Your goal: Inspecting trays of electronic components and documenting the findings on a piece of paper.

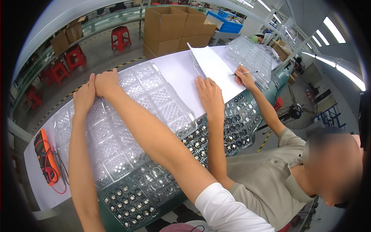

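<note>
My left hand [84,97] and my right hand [107,83] touch each other at the far edge of a clear plastic blister tray [116,135] with large textured compartments. The fingers of both are drawn together and bent, their tips hidden, so anything inside them does not show. My right forearm crosses above the tray; the left one runs along its left part. Closer to me lie dark-looking trays [129,205] holding several small round parts with pale square centres. Beside me a co-worker's hand [244,77] holds a pen over a white paper [220,69]; their other hand [210,94] rests on the sheet's near edge.
An orange multimeter [46,156] with red and black leads lies at the white table's left end. More clear trays [251,58] are stacked at the far right. Cardboard boxes [174,29] and red stools [120,38] stand beyond the table; a large fan [295,110] is at right.
</note>
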A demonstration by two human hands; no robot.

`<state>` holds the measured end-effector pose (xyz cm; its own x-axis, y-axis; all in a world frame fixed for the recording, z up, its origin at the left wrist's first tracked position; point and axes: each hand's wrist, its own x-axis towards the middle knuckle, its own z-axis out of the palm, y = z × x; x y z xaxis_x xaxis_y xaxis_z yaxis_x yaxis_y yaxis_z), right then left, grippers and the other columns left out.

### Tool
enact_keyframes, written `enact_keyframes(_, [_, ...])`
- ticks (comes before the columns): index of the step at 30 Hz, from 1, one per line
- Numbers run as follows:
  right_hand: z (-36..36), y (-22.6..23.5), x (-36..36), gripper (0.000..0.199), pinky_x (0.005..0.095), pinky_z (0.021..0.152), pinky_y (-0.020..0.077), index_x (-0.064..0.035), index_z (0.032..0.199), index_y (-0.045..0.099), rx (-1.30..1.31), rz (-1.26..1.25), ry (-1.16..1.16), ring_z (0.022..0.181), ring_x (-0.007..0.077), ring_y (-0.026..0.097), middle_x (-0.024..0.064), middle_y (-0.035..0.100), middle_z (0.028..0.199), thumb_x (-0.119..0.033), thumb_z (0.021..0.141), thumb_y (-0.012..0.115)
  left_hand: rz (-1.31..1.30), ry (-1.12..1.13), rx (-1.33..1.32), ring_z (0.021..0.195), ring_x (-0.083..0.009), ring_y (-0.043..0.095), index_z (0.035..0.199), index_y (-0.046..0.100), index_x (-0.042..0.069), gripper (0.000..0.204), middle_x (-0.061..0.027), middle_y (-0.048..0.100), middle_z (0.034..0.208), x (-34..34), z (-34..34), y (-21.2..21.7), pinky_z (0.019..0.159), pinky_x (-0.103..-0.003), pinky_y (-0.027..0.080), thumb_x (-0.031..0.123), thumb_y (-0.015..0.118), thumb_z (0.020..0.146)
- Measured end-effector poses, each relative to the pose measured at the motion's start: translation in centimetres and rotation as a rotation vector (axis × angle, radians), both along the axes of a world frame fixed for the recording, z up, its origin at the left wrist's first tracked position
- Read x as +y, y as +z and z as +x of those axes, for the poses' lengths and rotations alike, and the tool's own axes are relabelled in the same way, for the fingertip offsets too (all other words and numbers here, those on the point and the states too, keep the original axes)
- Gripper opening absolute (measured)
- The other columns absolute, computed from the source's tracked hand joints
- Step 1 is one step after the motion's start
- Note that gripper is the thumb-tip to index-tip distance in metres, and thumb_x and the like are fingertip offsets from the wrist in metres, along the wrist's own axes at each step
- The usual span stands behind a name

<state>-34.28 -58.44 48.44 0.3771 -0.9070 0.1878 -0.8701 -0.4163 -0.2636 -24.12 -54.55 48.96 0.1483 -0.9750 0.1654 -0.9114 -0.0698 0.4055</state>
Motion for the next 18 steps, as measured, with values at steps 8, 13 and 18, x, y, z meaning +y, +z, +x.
enact_keyframes(8, [-0.09, -0.49, -0.51, 0.024, 0.0425, 0.089, 0.0348, -0.0102, 0.088, 0.066, -0.021, -0.103, 0.014, 0.087, 0.0245, 0.064, 0.0099, 0.067, 0.087, -0.024, 0.078, 0.048, -0.021, -0.011, 0.015, 0.111, -0.0334, 0.050, 0.112, 0.059, 0.005, 0.067, -0.0165, 0.059, 0.112, -0.34, 0.13, -0.13, 0.099, -0.046, 0.025, 0.051, 0.016, 0.093])
enact_keyframes(13, [-0.06, -0.22, -0.17, 0.025, 0.0438, 0.093, 0.0320, -0.0109, 0.091, 0.067, -0.022, -0.066, 0.005, 0.092, 0.0241, 0.062, 0.0085, 0.067, 0.092, -0.023, 0.079, 0.049, -0.012, -0.005, 0.021, 0.111, -0.0338, 0.050, 0.111, 0.060, 0.004, 0.068, -0.0167, 0.059, 0.112, -0.36, 0.22, -0.27, 0.100, -0.047, 0.025, 0.052, 0.015, 0.093])
enact_keyframes(18, [-0.21, 0.09, -0.05, 0.027, 0.0450, 0.098, 0.0296, -0.0117, 0.096, 0.067, 0.006, -0.017, 0.016, 0.096, 0.0237, 0.061, 0.0075, 0.066, 0.097, -0.023, 0.081, 0.048, -0.013, 0.008, 0.012, 0.111, -0.0342, 0.050, 0.111, 0.060, 0.004, 0.069, -0.0171, 0.060, 0.111, -0.31, 0.09, -0.12, 0.099, -0.047, 0.025, 0.052, 0.015, 0.093])
